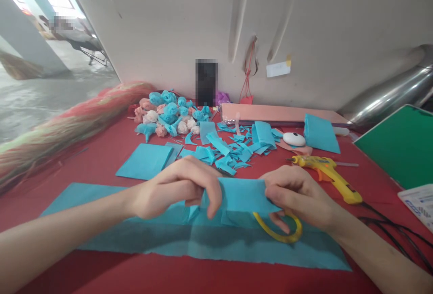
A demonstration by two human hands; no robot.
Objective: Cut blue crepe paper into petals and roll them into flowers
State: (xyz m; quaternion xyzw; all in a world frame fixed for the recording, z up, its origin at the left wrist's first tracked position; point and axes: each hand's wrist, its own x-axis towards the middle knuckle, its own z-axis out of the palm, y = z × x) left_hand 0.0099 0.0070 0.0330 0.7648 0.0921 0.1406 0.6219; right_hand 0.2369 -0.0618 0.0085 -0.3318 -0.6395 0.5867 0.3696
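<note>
Between my two hands is a folded piece of blue crepe paper (241,195). My left hand (184,186) curls its fingers around the paper's left end. At the right end, my right hand (301,195) pinches the paper between thumb and fingers. A yellow scissors handle (294,235) hangs at the lower fingers of my right hand; the blades are hidden behind the paper. Beneath both hands, a long unfolded blue crepe sheet (216,244) lies on the red tabletop (142,276).
Beyond my hands lie a folded blue paper stack (145,161), blue scraps (233,149) and a pile of paper flowers (172,113). To the right are a yellow glue gun (324,172) with a black cord, a white oval object (293,139) and a green board (402,145).
</note>
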